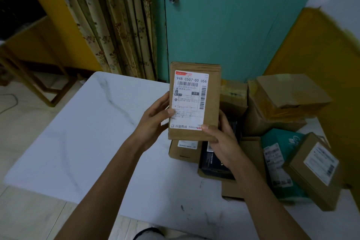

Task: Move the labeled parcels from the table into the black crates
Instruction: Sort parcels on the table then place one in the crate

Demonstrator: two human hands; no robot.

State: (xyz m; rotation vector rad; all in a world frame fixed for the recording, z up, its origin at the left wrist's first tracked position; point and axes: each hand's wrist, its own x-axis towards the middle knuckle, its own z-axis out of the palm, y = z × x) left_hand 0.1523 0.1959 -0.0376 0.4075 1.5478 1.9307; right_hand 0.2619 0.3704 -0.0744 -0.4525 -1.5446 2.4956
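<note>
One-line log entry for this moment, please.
phase: inspect | held: brown parcel, label facing camera | left hand: gripping | right hand: gripping | table: parcels remain at right | crates: unseen

Your 2 arms reach in from the bottom of the view, and both are bare from as far up as the frame shows down to the wrist: no sleeve, cuff or glove covers either one. Your left hand (155,119) carries no ring, watch or band that can be seen, and neither does your right hand (222,138). The nails that show on both thumbs are short, plain and unpainted. At the bottom edge, between your forearms, a small patch of clothing shows: a pale, whitish fabric with a dark band curving across its top. What garment it belongs to cannot be told.
</note>
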